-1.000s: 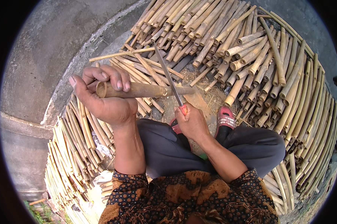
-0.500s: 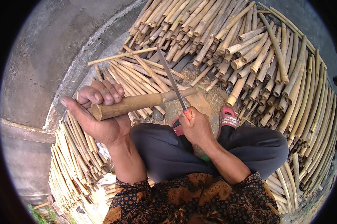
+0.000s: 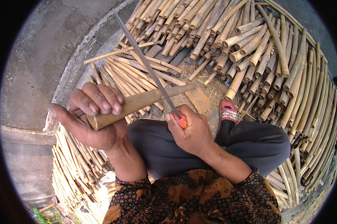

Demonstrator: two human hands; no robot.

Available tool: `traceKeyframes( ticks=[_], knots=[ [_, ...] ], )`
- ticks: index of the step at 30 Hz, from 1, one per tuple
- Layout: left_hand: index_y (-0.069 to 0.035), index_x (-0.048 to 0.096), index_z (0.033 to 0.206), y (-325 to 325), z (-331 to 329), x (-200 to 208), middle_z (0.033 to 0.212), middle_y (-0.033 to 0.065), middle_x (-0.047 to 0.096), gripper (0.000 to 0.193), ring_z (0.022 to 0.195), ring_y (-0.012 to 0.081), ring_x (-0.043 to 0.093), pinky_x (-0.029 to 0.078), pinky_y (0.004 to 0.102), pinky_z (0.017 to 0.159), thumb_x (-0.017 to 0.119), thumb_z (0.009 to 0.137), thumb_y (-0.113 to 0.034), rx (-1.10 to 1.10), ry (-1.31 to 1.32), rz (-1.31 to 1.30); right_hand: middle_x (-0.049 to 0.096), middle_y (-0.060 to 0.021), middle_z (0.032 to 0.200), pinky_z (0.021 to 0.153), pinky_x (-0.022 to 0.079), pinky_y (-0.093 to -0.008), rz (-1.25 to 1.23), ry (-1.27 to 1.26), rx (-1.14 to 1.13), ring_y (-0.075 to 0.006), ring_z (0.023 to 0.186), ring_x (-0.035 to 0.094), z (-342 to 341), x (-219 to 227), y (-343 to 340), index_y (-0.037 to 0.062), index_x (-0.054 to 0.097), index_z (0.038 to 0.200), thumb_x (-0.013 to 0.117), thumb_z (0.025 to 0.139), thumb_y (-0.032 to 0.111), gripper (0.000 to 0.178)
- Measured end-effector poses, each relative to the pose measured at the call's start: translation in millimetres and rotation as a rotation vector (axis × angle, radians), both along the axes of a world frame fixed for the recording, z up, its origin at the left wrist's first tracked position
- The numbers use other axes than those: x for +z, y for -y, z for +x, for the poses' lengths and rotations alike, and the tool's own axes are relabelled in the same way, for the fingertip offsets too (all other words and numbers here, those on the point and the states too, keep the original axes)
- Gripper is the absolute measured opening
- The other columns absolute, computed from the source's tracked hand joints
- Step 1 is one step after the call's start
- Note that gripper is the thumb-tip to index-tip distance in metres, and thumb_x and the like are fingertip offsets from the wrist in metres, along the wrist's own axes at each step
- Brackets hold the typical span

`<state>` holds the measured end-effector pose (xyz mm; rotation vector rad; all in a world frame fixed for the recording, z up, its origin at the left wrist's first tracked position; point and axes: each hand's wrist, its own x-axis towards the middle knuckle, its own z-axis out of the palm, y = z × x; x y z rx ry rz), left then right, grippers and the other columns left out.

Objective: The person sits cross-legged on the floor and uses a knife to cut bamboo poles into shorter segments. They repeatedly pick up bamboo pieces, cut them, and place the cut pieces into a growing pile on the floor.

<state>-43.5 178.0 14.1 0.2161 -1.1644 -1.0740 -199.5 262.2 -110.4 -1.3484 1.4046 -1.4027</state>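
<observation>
Fingers curled around its near end, my left hand (image 3: 93, 134) grips a piece of bamboo pole (image 3: 140, 102). The pole slants to the right and away, and its far end is free. In my right hand (image 3: 192, 132) is a long, narrow-bladed knife (image 3: 142, 59), its red handle (image 3: 181, 120) closed in my fist. The blade crosses over the middle of the bamboo and points to the far left. Whether the edge touches the bamboo, I cannot tell.
Cut bamboo poles (image 3: 228, 41) are piled high ahead and along the right. Thinner pieces (image 3: 129, 72) lie in front and more (image 3: 77, 168) at my left, beside a grey concrete wall (image 3: 37, 67). My bent legs (image 3: 250, 149) and a red shoe (image 3: 228, 112) are below my hands.
The knife has swung and slid toward the far left, its tip now much farther out. My left hand and the bamboo have shifted slightly left and nearer.
</observation>
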Motion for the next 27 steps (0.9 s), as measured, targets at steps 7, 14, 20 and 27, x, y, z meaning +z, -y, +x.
traceKeyframes(
  ticks=[7,14,20,27],
  knots=[
    [-0.005,0.05,0.083,2,1,-7,0.076,0.0122,0.049,0.072,0.07,0.0221,0.052,0.054,0.0332,0.053,0.026,0.105,-0.069,0.032,-0.016,-0.261,0.064,-0.0255,0.068,0.064,0.052,-0.0492,0.293,-0.044,-0.01,-0.045,0.067,0.067,-9,-9,8,-0.0031,0.061,0.09,0.065,0.1,0.029,0.033],
    [-0.008,0.05,0.083,2,3,-6,0.069,0.0113,0.053,0.062,0.059,0.0196,0.054,0.054,0.0335,0.046,0.021,0.111,-0.056,-0.036,-0.019,-0.161,0.065,-0.0244,0.069,0.063,0.051,-0.0488,0.215,0.009,0.059,-0.0445,0.066,0.067,-4,0,6,-0.0032,0.062,0.091,0.064,0.101,0.03,0.035],
    [-0.012,0.054,0.073,4,6,-1,0.06,0.0076,0.054,0.066,0.049,0.0187,0.052,0.052,0.0335,0.051,0.017,0.113,-0.049,-0.162,-0.032,-0.101,0.064,-0.0201,0.066,0.061,0.05,-0.0444,0.19,-0.008,0.005,-0.0353,0.062,0.066,-16,3,1,-0.0029,0.063,0.09,0.065,0.101,0.029,0.034],
    [-0.014,0.053,0.073,8,7,0,0.057,0.0059,0.052,0.067,0.044,0.0171,0.05,0.052,0.0331,0.051,0.013,0.114,-0.048,-0.25,0.021,-0.098,0.067,-0.0116,0.067,0.061,0.052,-0.0331,0.179,-0.112,0.104,-0.0185,0.061,0.067,-12,15,5,-0.0001,0.065,0.089,0.068,0.1,0.022,0.025]
  ],
)
